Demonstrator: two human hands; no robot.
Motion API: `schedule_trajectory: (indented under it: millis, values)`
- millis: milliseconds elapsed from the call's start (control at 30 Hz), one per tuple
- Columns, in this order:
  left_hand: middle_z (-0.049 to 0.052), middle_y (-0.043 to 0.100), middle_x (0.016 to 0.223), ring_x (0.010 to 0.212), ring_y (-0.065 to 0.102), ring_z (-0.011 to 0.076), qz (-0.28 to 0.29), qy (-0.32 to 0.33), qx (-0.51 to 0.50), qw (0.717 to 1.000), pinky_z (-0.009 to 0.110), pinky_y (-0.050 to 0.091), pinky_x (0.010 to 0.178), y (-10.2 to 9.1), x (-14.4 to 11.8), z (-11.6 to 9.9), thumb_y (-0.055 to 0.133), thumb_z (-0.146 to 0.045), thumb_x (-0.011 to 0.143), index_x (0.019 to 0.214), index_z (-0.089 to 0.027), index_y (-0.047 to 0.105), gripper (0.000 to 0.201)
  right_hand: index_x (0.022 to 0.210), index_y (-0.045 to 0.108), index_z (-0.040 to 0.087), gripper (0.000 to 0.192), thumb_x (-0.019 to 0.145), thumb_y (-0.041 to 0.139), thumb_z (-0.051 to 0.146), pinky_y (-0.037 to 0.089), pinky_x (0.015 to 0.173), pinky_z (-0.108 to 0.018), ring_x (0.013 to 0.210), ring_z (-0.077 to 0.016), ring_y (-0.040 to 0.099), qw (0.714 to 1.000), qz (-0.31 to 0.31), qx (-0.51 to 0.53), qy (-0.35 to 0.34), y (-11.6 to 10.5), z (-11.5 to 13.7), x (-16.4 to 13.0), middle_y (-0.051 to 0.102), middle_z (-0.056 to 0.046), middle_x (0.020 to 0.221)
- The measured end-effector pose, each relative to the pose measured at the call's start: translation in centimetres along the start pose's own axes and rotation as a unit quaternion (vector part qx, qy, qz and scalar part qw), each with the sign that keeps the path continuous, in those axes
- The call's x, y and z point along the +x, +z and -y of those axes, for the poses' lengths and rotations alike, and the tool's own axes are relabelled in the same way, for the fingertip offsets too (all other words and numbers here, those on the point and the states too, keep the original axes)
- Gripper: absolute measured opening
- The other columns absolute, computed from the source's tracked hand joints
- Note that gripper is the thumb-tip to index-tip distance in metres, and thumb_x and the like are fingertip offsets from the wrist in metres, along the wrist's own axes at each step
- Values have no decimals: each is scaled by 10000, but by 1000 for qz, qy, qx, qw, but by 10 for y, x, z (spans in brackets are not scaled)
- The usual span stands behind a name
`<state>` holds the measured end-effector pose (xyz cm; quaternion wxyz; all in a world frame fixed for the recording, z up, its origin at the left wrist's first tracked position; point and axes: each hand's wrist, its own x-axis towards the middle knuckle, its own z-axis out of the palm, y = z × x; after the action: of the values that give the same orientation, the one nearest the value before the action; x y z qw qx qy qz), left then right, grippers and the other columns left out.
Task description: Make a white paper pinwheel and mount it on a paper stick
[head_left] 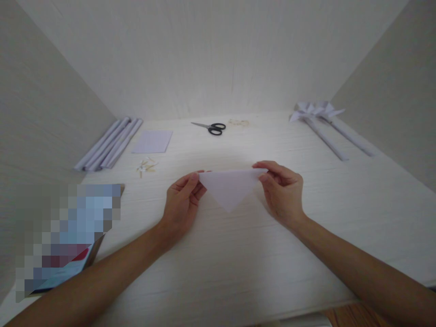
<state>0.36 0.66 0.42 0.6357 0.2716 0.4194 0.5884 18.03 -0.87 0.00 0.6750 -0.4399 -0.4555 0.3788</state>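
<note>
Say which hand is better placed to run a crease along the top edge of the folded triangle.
Probably the right hand: its fingertips pinch the far corner of the paper triangle from above. The left hand holds the other corner and could keep the paper steady. It is a close call.

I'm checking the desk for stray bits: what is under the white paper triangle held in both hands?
Under the white folded paper triangle, only the pale wooden desk shows around it. The left hand and right hand pinch its upper corners; the desk directly beneath is covered.
</note>
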Motion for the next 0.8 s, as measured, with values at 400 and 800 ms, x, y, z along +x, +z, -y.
schedule_trajectory:
  millis: [400, 800]
  values:
    - [45, 674, 746, 683, 613, 101, 5, 2, 6, 1000, 187, 509, 637, -3, 2, 2, 624, -213, 664, 693, -128, 652, 95, 667, 694, 265, 126, 596, 693, 160, 368, 490, -247, 619, -115, 539, 998, -12, 16, -66, -1, -6, 3, 649, 6, 693]
    - [48, 674, 724, 659, 612, 90, 8, -4, -11, 1000, 166, 503, 612, -2, 2, 0, 601, -185, 682, 689, -116, 653, 87, 652, 697, 273, 161, 618, 672, 118, 371, 502, -247, 635, -113, 550, 996, -9, 18, -82, -1, -3, 3, 648, 10, 688]
